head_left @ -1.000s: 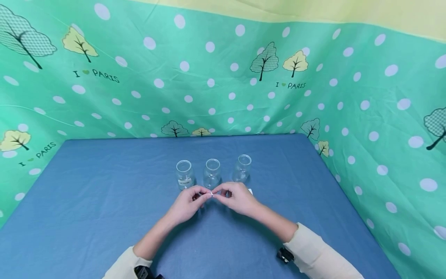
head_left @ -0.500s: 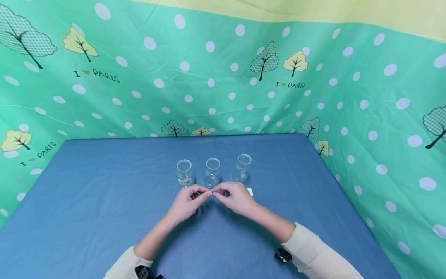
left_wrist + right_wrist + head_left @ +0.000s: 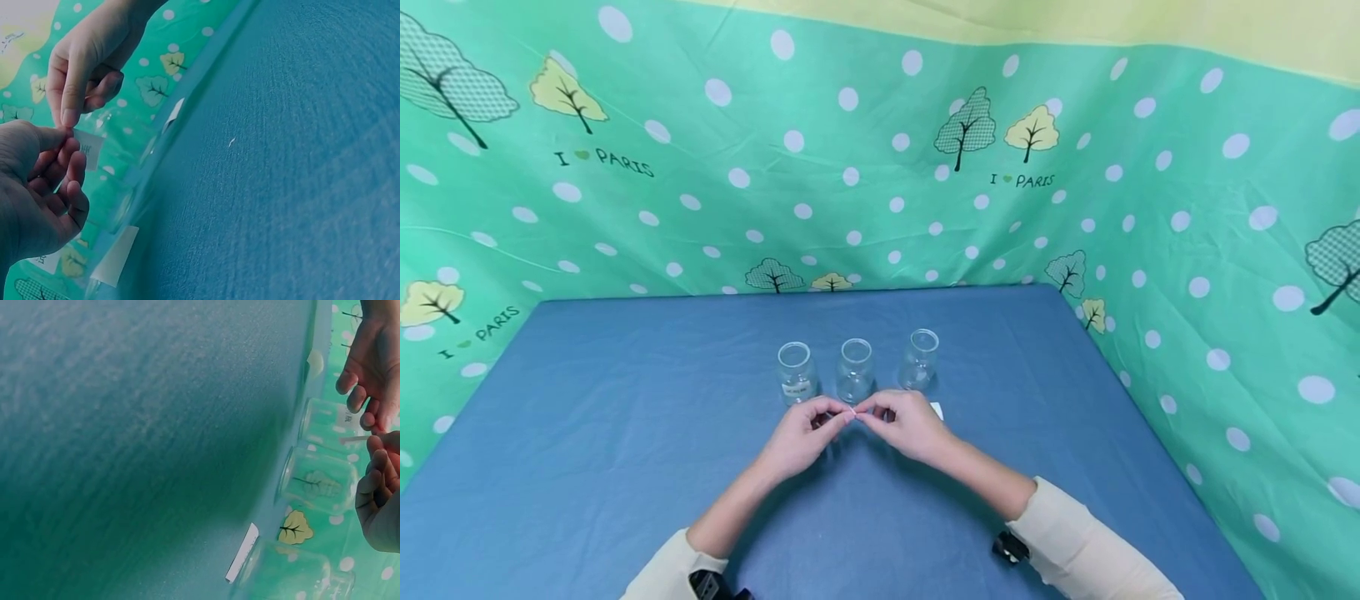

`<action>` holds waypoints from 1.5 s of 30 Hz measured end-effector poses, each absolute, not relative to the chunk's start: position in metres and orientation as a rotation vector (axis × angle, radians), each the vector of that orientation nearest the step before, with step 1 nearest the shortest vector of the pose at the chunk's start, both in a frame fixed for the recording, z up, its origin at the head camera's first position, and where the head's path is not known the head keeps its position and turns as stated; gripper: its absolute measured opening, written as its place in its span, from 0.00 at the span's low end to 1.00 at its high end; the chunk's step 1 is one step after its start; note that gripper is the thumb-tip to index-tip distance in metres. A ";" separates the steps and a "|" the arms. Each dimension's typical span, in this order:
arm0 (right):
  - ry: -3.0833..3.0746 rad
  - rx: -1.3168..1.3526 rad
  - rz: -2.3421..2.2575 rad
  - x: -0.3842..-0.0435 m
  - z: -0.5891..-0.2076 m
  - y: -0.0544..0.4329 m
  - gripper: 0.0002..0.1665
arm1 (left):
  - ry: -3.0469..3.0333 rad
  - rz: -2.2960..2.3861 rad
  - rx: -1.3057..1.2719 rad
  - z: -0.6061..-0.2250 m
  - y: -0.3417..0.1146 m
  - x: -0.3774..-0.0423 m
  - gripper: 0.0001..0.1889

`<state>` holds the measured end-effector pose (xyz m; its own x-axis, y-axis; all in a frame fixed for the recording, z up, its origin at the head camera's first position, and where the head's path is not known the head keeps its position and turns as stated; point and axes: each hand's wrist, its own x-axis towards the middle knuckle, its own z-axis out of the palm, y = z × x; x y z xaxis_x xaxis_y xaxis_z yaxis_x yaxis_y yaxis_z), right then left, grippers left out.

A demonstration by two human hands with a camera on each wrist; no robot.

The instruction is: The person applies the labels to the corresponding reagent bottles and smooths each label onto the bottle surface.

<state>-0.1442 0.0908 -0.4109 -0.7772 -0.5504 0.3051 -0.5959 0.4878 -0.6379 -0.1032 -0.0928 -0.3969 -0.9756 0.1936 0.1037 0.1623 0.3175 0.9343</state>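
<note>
In the head view, my left hand (image 3: 802,437) and right hand (image 3: 912,425) meet fingertip to fingertip in front of the glass jars. Between them they pinch a small white label (image 3: 89,150); print shows on it in the left wrist view, and it appears as a thin strip in the right wrist view. Behind the hands stand three lidless glass jars: the left jar (image 3: 795,367) bears a printed white label, while the middle jar (image 3: 855,367) and right jar (image 3: 919,358) show none. The fingers cover most of the pinched label.
A white paper piece (image 3: 937,411) lies beside my right hand, in front of the right jar. Another white paper piece (image 3: 115,256) lies near my left hand. Blue cloth (image 3: 625,417) covers the table; a green patterned curtain (image 3: 850,167) hangs behind and to the right.
Both hands stay almost in place, with small fingertip movements at the label. The white bit between them was more visible a second ago, then mostly covered, and now shows as a thin sliver.
</note>
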 end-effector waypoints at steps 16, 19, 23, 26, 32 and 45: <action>-2.691 1.025 1.245 -0.145 -0.409 0.090 0.06 | 2.542 1.809 0.376 -0.432 -0.097 -0.118 0.03; -2.693 1.040 1.246 -0.146 -0.408 0.091 0.06 | 2.520 1.828 0.402 -0.436 -0.098 -0.119 0.03; -2.689 1.052 1.233 -0.146 -0.408 0.092 0.06 | 2.508 1.857 0.427 -0.437 -0.098 -0.119 0.03; -2.689 1.040 1.233 -0.147 -0.409 0.092 0.05 | 2.512 1.869 0.421 -0.437 -0.098 -0.119 0.02; -2.693 0.987 1.270 -0.146 -0.408 0.092 0.03 | 2.528 1.868 0.381 -0.435 -0.097 -0.118 0.02; -2.646 0.692 1.433 -0.149 -0.399 0.099 0.03 | 2.532 1.855 0.292 -0.434 -0.094 -0.115 0.03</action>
<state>-0.1492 0.0986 -0.3988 -0.8983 -0.3587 0.2539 -0.4086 0.4693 -0.7828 -0.1155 -0.0937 -0.4341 -0.9828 0.1424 0.1173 0.1548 0.2906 0.9442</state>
